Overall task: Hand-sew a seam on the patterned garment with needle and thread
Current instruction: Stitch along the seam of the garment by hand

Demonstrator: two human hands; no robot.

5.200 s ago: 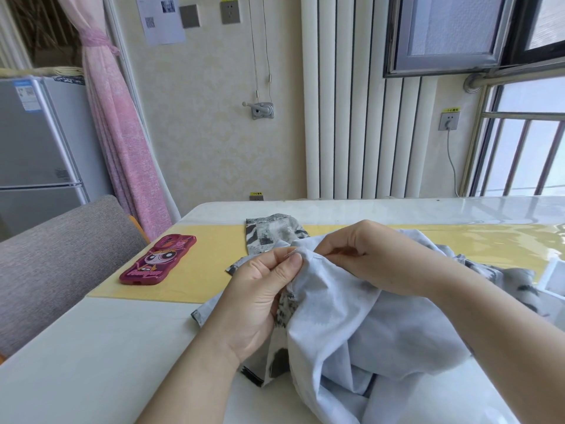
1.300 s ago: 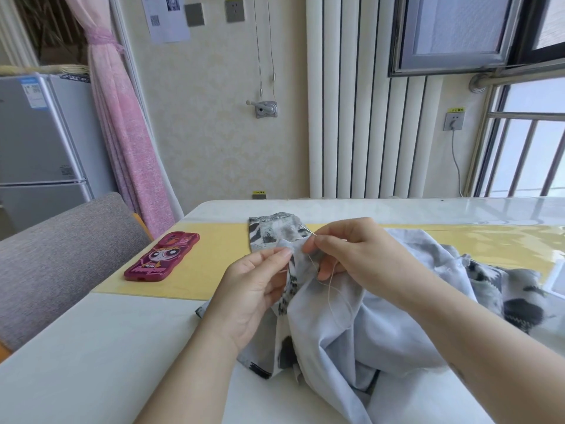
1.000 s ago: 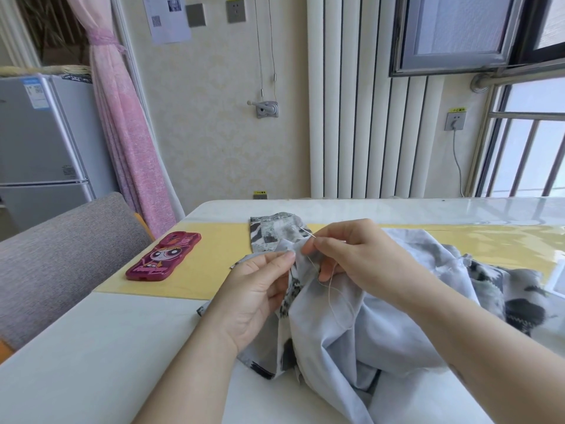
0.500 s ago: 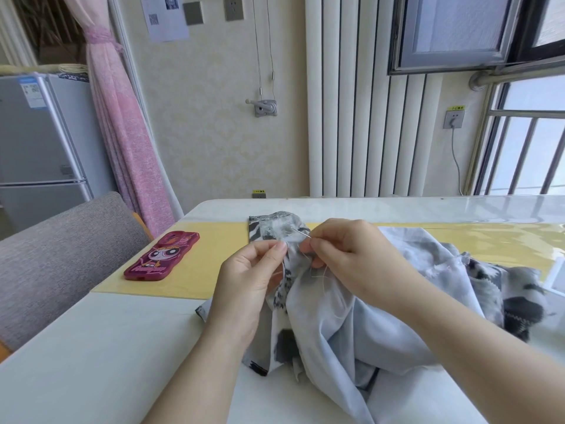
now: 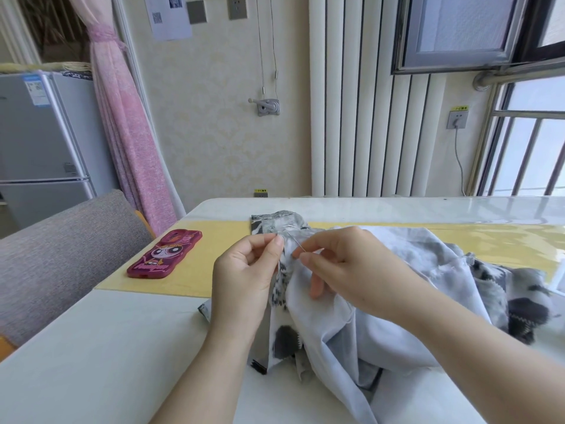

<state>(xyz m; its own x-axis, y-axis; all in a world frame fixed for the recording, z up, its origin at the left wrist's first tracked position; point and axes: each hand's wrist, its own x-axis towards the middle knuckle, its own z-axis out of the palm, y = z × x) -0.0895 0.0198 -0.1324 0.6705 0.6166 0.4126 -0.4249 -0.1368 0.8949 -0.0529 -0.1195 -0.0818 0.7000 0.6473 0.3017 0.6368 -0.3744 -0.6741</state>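
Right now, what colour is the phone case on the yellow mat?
The phone case is magenta with a cartoon face; the head view shows it.

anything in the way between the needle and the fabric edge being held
Nothing visible does. The left hand pinches the edge of the garment, and the right hand pinches the needle right against that edge. The phone lies apart on the yellow mat, off to the left.

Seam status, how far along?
Done: unclear; no finished stitches are visible. In hand: left hand pinches the folded edge of the garment; right hand pinches the needle, angled at that edge, apparently mid-stitch. Left: probably more seam, extent unclear; the rest of the garment lies bunched on the table.
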